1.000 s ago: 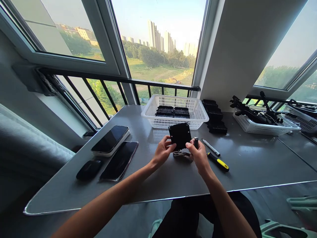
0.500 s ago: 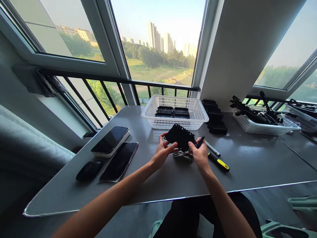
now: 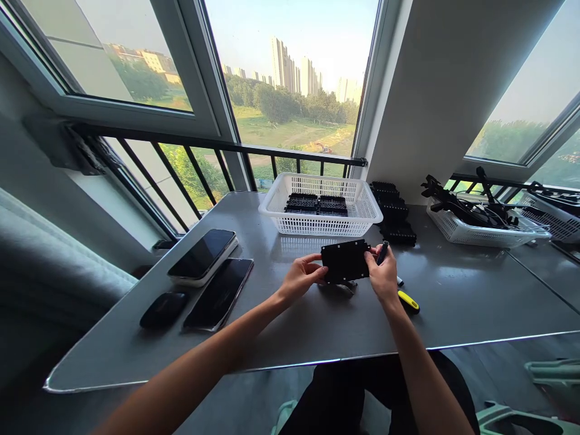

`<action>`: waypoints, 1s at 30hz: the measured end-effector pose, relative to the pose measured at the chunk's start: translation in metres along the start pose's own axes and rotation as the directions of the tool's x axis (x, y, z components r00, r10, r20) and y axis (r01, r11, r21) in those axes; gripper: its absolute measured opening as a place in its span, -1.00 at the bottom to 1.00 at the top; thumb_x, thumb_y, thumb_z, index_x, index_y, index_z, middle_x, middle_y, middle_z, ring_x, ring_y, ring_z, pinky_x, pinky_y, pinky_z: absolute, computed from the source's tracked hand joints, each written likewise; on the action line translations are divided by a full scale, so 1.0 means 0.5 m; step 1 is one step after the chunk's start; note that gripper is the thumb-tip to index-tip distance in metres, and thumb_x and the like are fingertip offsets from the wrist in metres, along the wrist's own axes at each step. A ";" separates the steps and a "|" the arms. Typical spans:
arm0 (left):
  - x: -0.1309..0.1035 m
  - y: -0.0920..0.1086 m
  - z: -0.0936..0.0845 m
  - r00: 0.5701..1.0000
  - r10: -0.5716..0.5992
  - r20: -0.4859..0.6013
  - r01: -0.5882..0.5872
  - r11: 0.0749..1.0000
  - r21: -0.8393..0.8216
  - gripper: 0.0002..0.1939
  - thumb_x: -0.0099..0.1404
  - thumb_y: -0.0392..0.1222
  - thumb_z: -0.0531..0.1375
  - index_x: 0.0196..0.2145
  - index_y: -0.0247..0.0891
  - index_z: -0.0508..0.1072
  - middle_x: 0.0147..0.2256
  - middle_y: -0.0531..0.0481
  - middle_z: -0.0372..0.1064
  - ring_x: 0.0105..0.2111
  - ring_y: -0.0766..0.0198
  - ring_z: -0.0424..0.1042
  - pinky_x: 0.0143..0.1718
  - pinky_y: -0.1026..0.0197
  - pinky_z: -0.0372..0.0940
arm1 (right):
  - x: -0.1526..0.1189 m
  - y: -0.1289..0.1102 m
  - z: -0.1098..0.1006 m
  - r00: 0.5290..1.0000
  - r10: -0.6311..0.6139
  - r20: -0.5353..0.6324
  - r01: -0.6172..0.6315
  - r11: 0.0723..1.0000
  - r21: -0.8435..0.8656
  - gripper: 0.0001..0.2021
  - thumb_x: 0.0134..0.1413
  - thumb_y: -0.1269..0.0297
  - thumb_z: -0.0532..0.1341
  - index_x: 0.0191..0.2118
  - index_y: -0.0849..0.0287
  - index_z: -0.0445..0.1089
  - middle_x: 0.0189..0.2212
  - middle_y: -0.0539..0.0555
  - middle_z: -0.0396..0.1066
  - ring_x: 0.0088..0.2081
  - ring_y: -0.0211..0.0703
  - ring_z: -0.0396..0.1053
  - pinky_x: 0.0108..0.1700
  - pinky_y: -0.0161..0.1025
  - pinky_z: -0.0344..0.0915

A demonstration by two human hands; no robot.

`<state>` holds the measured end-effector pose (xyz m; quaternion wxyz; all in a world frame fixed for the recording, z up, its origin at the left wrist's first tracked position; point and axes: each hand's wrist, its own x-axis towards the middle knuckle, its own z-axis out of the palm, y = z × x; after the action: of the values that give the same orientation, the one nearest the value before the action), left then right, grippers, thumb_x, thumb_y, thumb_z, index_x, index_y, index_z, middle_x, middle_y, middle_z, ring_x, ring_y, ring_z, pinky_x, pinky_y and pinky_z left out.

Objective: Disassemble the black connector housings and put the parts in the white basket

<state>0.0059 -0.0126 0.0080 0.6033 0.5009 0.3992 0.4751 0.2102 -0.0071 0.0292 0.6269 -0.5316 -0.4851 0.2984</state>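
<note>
A flat black plastic part (image 3: 346, 262) is held up over the table, its smooth face with small pale dots toward me. My left hand (image 3: 304, 275) pinches its left edge between thumb and fingers. At its right edge my right hand (image 3: 383, 272) grips it, and a dark pen-like tool (image 3: 383, 252) sticks up from the same hand. Below the part lies a small crumpled grey item (image 3: 348, 288), partly hidden. Beyond it stands a white basket (image 3: 321, 226) with several black parts (image 3: 316, 205) inside.
Stacked black parts (image 3: 397, 232) are right of the basket. A yellow-and-black tool (image 3: 408, 302) lies beside my right forearm. Phones (image 3: 219, 295) and a black mouse (image 3: 163, 309) lie at left. Another white basket (image 3: 480, 232) holds black cables and devices at right.
The black part has turned from tilted to nearly level, its smooth face now showing, and moved slightly right. My right hand has moved right and up with the pen-like tool.
</note>
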 end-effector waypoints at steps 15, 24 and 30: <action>0.005 -0.005 -0.004 0.986 0.122 -0.111 -0.112 0.989 0.094 -0.51 0.07 -0.05 0.35 -0.10 -0.38 0.42 -0.49 -0.03 0.53 -0.50 0.21 0.50 -0.37 0.13 0.45 | -0.088 -0.068 0.053 0.679 0.240 0.694 -0.549 0.794 0.263 -0.64 -0.04 -0.02 0.27 -0.43 0.11 0.14 -0.63 -0.18 0.07 -0.64 -0.38 0.02 -0.59 -0.38 0.05; -0.007 0.002 0.006 0.980 0.186 -0.076 -0.168 0.966 0.195 -0.58 0.12 -0.01 0.30 -0.13 -0.32 0.44 -0.44 -0.07 0.56 -0.41 0.13 0.56 -0.35 0.16 0.44 | -0.105 -0.054 0.080 0.528 0.321 0.786 -0.751 0.609 0.256 -0.62 -0.03 -0.11 0.07 -0.52 0.11 0.08 -0.66 -0.15 -0.03 -0.64 -0.36 -0.14 -0.60 -0.39 -0.15; -0.022 0.011 0.019 0.962 0.257 -0.088 -0.211 0.911 0.354 -0.68 0.15 -0.05 0.27 -0.19 -0.28 0.47 -0.42 -0.03 0.58 -0.40 0.12 0.57 -0.34 0.18 0.44 | -0.098 -0.031 0.086 0.411 0.377 0.830 -0.827 0.537 0.166 -0.64 -0.06 -0.07 0.00 -0.63 0.08 0.00 -0.74 -0.17 -0.13 -0.68 -0.38 -0.28 -0.65 -0.37 -0.27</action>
<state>0.0113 -0.0250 0.0153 0.4179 0.6095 0.4516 0.5000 0.1511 -0.0387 0.0283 0.3481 -0.3061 -0.3330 0.8211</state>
